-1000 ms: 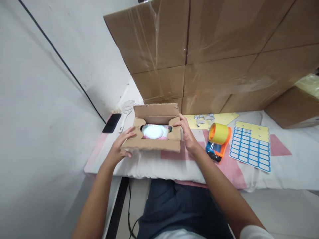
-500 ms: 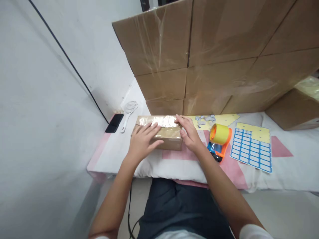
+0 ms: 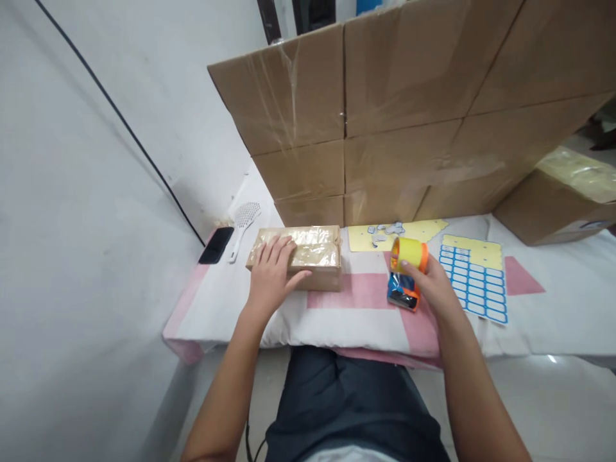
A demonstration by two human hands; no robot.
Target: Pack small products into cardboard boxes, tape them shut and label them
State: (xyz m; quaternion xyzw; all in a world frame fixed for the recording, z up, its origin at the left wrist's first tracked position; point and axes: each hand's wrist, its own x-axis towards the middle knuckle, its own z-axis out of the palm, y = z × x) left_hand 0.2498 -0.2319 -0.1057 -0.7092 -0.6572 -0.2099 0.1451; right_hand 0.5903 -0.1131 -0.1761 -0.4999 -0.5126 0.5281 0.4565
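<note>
Beneath the spread fingers of the left hand (image 3: 272, 279), the cardboard box (image 3: 320, 278) is touched at one end only and could be swivelled by a knock. The tape dispenser (image 3: 403, 292) is gripped by the right hand (image 3: 430, 282); just beside its knuckles, the label sheet (image 3: 484, 285) might be snagged.

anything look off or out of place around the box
Mainly the grey scraps scattered on the yellow sheet: they look like loose leftovers. The label sheet also lies slightly askew to the front edge of the cloth. Nothing looks spilled, and the box under the left hand shows no clear damage.
</note>
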